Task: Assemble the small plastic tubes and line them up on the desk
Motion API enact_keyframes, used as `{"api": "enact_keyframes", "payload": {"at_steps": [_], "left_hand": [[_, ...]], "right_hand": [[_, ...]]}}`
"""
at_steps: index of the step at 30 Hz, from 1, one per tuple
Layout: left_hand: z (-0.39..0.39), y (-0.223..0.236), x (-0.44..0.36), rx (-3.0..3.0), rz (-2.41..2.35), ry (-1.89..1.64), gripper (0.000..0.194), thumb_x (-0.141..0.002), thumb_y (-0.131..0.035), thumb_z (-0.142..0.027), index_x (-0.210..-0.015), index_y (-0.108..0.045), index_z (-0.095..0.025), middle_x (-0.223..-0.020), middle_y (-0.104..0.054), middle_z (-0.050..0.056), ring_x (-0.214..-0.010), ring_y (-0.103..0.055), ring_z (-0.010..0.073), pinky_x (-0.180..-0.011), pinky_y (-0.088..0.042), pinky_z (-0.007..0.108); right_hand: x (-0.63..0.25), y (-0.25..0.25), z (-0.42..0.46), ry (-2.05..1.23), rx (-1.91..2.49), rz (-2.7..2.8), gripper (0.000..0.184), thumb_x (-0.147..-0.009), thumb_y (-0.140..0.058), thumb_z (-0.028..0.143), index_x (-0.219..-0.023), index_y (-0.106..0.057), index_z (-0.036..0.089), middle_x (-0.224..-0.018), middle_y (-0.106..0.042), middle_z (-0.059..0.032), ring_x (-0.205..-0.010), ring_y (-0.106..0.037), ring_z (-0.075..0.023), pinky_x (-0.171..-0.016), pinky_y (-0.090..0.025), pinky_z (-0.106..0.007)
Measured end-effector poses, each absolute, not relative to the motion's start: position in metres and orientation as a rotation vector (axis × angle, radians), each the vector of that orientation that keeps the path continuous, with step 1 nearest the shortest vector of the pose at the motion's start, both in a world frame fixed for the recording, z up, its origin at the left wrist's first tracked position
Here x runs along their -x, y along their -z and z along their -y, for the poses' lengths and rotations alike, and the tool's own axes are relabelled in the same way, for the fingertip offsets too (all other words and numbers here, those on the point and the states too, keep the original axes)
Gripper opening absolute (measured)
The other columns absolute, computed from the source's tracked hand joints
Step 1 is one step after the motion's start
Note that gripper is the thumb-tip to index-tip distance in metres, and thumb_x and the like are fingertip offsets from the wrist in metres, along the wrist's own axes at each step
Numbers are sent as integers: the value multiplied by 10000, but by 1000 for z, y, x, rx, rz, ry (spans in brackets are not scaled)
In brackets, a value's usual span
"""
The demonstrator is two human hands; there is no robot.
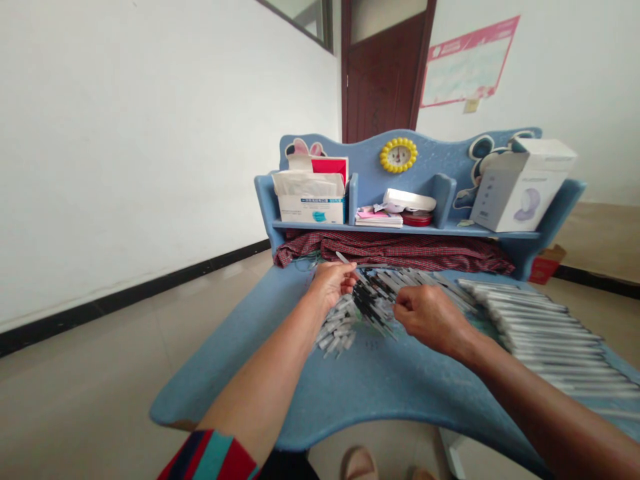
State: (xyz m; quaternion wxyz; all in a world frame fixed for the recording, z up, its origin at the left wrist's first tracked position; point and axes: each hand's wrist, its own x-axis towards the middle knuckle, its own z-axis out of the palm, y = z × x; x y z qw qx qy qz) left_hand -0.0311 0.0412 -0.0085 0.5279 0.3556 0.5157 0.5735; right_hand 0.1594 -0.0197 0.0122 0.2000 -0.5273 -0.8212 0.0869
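Observation:
My left hand (332,284) pinches a thin pale stick (343,259), which points up and away over the blue desktop (360,393). Just in front of that hand lies a jumbled heap of black-and-white pen-like sticks (380,300). A looser bunch of pale sticks (334,332) sits below it. My right hand (425,320) rests at the heap's right side, with curled fingers touching the sticks. Whether those fingers grip one is hidden. Farther right, many similar sticks lie in a neat overlapping row (543,333).
A crumpled red plaid cloth (390,252) lies along the back of the desk, under a blue shelf unit (400,227). The shelf carries a paper box (311,200), a white carton (520,187) and a yellow flower clock (398,155). A dark wooden door (385,73) stands behind.

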Motion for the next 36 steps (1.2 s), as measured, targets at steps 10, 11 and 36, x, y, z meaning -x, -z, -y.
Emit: {"api": "enact_keyframes", "payload": {"at_steps": [10, 11, 36], "left_hand": [[-36, 5, 22, -701, -991, -1183, 132, -715, -634, -128, -605, -563, -107, -461, -566, 5, -370, -512, 66, -339, -357, 145], [-35, 4, 22, -686, -978, -1186, 134, -721, -633, -130, -608, -564, -108, -453, -562, 3, -366, -512, 65, -337, -355, 143], [-38, -3, 37, -558, -848, -1408, 190, -793, -535, -90, -603, -543, -91, -471, -588, 33, -354, -501, 61, -336, -361, 145]], "right_hand": [[-135, -4, -11, -47, 1253, 2185, 373, -844, -428, 457, -697, -635, 184, -592, -615, -27, -517, -477, -108, -535, -265, -221], [-133, -3, -15, -56, 1239, 2162, 378, -840, -433, 469, -703, -637, 182, -601, -619, -28, -528, -483, -108, -542, -274, -218], [-67, 11, -2, 131, 1150, 2967, 295, -722, -457, 124, -903, -691, 109, -857, -693, -178, -829, -653, -266, -670, -485, -315]]}}
